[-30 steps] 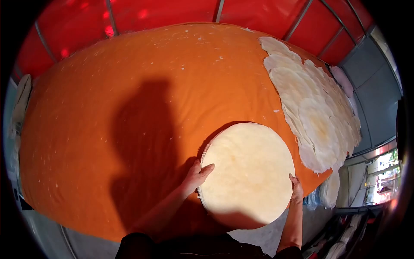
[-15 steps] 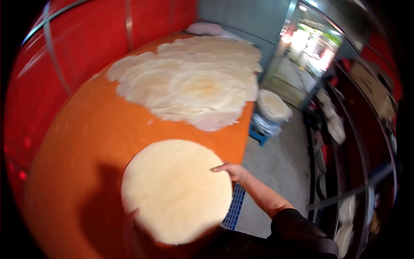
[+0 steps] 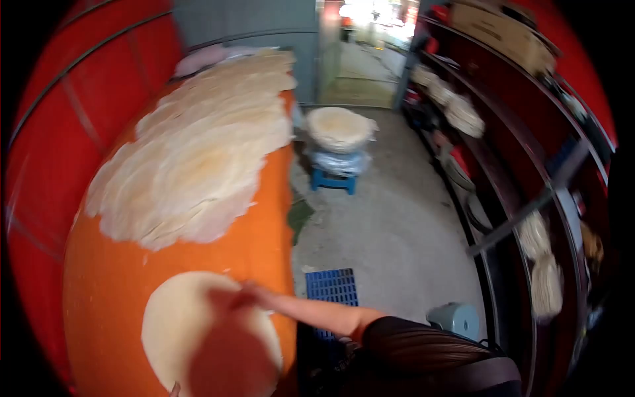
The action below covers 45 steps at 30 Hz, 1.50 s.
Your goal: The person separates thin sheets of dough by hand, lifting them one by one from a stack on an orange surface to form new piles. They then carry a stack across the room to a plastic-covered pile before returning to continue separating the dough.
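A large round pale flatbread sheet [image 3: 175, 324] lies at the near end of the orange surface [image 3: 99, 278], partly under a dark shadow. My right hand [image 3: 254, 296] is at its upper right edge; blur hides how its fingers are set. Only a fingertip or so of my left hand [image 3: 174, 389] shows, at the sheet's lower left edge. Beyond it, many thin round sheets [image 3: 198, 159] overlap in a wide spread.
A stack of round sheets [image 3: 340, 127] sits on a blue stool [image 3: 334, 180] near the doorway. On the floor are a blue grate [image 3: 331, 286] and a grey-green bin [image 3: 456, 321]. Shelves [image 3: 503, 178] with bundles and a cardboard box [image 3: 503, 33] line the right side.
The view has swung to the right. The near sheet now appears lower and further left, with a shadow across it. Less of my left hand shows.
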Motion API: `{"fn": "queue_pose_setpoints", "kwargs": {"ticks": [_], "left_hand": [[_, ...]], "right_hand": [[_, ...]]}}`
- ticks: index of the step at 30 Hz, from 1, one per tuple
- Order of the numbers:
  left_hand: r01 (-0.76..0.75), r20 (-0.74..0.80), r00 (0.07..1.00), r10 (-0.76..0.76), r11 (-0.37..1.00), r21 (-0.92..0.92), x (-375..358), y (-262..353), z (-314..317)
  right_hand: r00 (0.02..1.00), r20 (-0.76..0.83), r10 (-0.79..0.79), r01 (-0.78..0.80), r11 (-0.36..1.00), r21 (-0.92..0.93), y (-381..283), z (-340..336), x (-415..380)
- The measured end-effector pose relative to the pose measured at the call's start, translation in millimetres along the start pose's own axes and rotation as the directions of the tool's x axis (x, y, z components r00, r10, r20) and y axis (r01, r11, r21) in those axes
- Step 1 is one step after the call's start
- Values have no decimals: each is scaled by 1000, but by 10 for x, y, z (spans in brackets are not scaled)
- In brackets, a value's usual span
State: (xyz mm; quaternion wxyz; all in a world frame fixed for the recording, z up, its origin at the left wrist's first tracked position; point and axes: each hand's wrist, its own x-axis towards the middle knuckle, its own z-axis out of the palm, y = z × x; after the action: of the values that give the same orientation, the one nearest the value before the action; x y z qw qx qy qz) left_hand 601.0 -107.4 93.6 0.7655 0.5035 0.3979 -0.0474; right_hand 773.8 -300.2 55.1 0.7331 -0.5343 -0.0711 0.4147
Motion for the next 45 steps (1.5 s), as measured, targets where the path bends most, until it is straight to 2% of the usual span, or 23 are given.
{"fn": "queue_pose_setpoints", "kwargs": {"ticks": [4, 6, 9, 12, 15, 19, 20, 21, 23, 24, 27, 28, 32, 35, 36, 37, 38, 39, 41, 42, 43, 44, 45], "left_hand": [[18, 103, 994, -30, 993, 119, -13, -127, 679], [16, 162, 986, -47, 982, 187, -57, -230, 954], [18, 251, 964, -87, 964, 266, -129, -412, 1277], [32, 324, 935, -140, 947, 319, -247, -617, 1438], [19, 394, 900, -186, 920, 391, -435, -813, 1582], [0, 482, 838, -255, 884, 468, -757, -1106, 1862], [-7, 501, 821, -274, 872, 489, -847, -1194, 1937], [-14, 518, 803, -295, 859, 512, -939, -1285, 2002], [-38, 551, 766, -331, 832, 554, -1151, -1505, 2156], [-48, 562, 748, -353, 815, 577, -1271, -1633, 2237], [-99, 593, 687, -419, 755, 648, -1712, -2155, 2507], [-121, 602, 663, -446, 730, 673, -1894, -2364, 2596], [-215, 619, 544, -566, 619, 755, -2830, -3457, 2985], [-318, 609, 430, -667, 520, 793, -3741, -4388, 3246], [-360, 594, 391, -703, 476, 802, -4052, -4679, 3307], [-396, 574, 357, -737, 438, 807, -4359, -4955, 3340], [-425, 554, 323, -767, 405, 809, -4616, -5197, 3378], [-453, 536, 289, -793, 380, 806, -4870, -5417, 3426], [-515, 497, 218, -840, 333, 789, -5315, -5825, 3497], [-548, 471, 180, -863, 310, 777, -5531, -6035, 3549], [-581, 438, 139, -888, 285, 763, -5726, -6253, 3618], [-613, 405, 93, -910, 268, 743, -5915, -6483, 3694], [-644, 376, 48, -925, 259, 719, -6148, -6723, 3749]], "right_hand": [[988, -40, -147, 148, 988, 30, 33, 88, -73], [964, -252, -87, 70, 995, -76, -54, 162, -330], [920, -356, -163, 140, 986, -90, 148, 98, -857], [928, -356, -107, 100, 994, -39, 366, 41, -1231], [900, -431, -61, 35, 997, -68, 406, 76, -1481], [890, -447, -85, 87, 996, -17, 682, 63, -1918], [937, -341, -76, 99, 994, 49, 718, 23, -2141], [935, -341, -94, 132, 987, 92, 866, -11, -2220], [875, -482, -50, 120, 986, 114, 1009, -16, -2579], [863, -503, -34, 117, 984, 135, 1060, -45, -2802], [655, -749, -95, 244, 966, 91, 1398, -129, -3515], [664, -744, -72, 234, 965, 115, 1468, -177, -3933], [414, -910, 32, 450, 861, 235, 2303, -391, -5610], [92, -992, 86, 496, 860, 120, 3181, -542, -7041], [40, -998, 54, 623, 779, 67, 3542, -571, -7579], [-175, -980, 94, 617, 786, -35, 3844, -472, -8092], [-129, -987, 91, 675, 738, -20, 4273, -519, -8556], [-437, -883, 172, 572, 811, -125, 4403, -229, -9046], [-441, -830, 342, 614, 789, -1, 4875, 138, -9941], [-441, -804, 400, 655, 755, 16, 4772, 732, -10448], [-469, -811, 349, 748, 646, -154, 5163, 806, -10638], [-547, -750, 372, 760, 597, -258, 5507, 899, -10807], [-563, -681, 467, 773, 590, -234, 5637, 1149, -10986]]}}
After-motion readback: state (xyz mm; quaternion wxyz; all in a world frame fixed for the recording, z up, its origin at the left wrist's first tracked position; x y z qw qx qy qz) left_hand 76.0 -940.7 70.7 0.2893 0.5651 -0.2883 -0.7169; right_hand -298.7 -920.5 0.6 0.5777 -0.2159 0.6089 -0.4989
